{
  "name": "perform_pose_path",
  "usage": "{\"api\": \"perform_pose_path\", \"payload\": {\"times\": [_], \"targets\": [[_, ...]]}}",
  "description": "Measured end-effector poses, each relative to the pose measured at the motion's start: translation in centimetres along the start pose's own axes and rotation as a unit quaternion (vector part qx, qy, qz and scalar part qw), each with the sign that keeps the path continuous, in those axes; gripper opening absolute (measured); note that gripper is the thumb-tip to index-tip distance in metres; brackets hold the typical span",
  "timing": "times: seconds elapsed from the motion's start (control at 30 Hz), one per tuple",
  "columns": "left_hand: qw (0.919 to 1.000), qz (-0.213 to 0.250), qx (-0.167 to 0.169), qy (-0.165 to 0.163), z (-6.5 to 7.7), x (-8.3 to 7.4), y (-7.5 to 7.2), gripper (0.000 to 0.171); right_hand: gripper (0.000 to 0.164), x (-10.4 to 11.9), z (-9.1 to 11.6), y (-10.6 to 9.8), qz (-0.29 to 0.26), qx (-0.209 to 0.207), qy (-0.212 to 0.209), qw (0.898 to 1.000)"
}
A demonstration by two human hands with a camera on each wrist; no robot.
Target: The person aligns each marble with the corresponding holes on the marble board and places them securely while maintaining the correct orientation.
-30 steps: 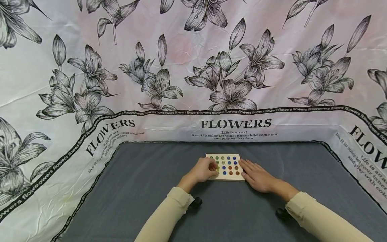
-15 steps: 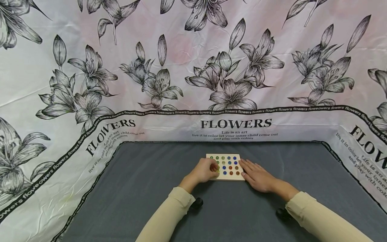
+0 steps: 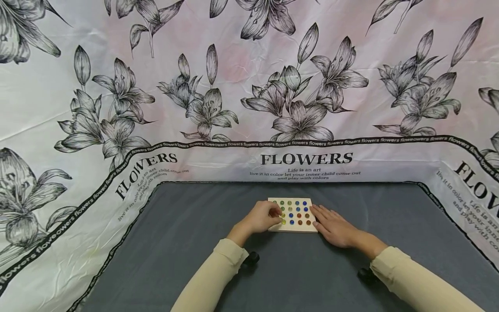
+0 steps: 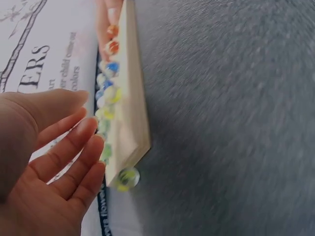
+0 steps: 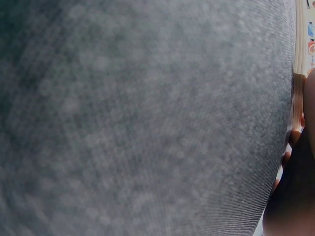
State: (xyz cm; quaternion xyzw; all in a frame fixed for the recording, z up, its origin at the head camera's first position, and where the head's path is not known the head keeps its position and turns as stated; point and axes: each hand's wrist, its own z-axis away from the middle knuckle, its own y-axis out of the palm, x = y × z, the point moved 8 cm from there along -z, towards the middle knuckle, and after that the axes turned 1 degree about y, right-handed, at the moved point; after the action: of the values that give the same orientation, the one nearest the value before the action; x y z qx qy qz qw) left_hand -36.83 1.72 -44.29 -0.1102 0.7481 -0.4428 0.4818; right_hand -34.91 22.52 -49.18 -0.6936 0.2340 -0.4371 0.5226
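A pale wooden board (image 3: 276, 228) lies on the grey cloth with rows of glass marbles on it, green, yellow, blue and orange. At its left edge my left hand (image 3: 258, 218) hovers, fingers loosely bent, thumb close to the index finger. In the left wrist view that hand (image 4: 64, 162) has nothing visible in its grasp. A yellow-green marble (image 4: 128, 178) shows at the board's corner there; whether it sits on the board or beside it I cannot tell. My right hand (image 3: 337, 229) lies flat with straight fingers, touching the board's right edge.
Grey cloth (image 3: 187, 242) covers the table around the board. Behind and at the sides runs a white and pink floral fabric (image 3: 230, 104) with a printed border. A dark round piece (image 3: 252, 258) sits under the left wrist, another (image 3: 366, 275) under the right.
My left hand has drawn slightly left from the yellow marbles, and more of them show. My right hand keeps its place at the board. The head view has shifted a little.
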Motion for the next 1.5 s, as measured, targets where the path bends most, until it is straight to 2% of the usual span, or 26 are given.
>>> {"api": "perform_pose_path", "payload": {"times": [0.2, 0.5, 0.73, 0.87, 1.0, 1.17, 1.3, 1.5], "targets": [[1.0, -0.004, -0.006, -0.004, 0.6, 0.4, -1.7, 0.016, 0.06, -0.6, -0.1, 0.2, 0.008, -0.011, -0.007, 1.0], [0.9992, -0.007, -0.033, -0.022, 1.6, 2.8, -3.6, 0.021, 0.061, -1.0, -0.3, 0.5, 0.0, 0.0, -0.001, 1.0], [0.9982, 0.02, -0.04, -0.041, 1.9, 4.2, -3.6, 0.025, 0.061, -0.4, 0.0, 0.0, -0.005, -0.017, -0.019, 1.0], [0.997, 0.038, -0.04, -0.054, 2.0, 4.7, -3.4, 0.024, 0.062, -0.7, -0.1, 0.2, -0.003, -0.007, -0.005, 1.0], [0.9962, 0.04, -0.036, -0.069, 1.9, 5.4, -3.1, 0.023, 0.062, -1.2, -0.3, 0.5, 0.002, 0.002, 0.004, 1.0], [0.9948, 0.042, -0.031, -0.088, 1.7, 6.1, -2.6, 0.022, 0.062, -0.9, -0.2, 0.3, -0.001, -0.007, -0.006, 1.0], [0.9943, 0.046, -0.033, -0.09, 1.4, 6.3, -2.4, 0.021, 0.061, -0.5, 0.0, 0.0, -0.001, -0.019, -0.019, 1.0], [0.9946, 0.038, -0.034, -0.09, 1.0, 6.4, -2.1, 0.016, 0.062, -0.9, -0.1, 0.4, 0.004, -0.005, 0.001, 1.0]]}}
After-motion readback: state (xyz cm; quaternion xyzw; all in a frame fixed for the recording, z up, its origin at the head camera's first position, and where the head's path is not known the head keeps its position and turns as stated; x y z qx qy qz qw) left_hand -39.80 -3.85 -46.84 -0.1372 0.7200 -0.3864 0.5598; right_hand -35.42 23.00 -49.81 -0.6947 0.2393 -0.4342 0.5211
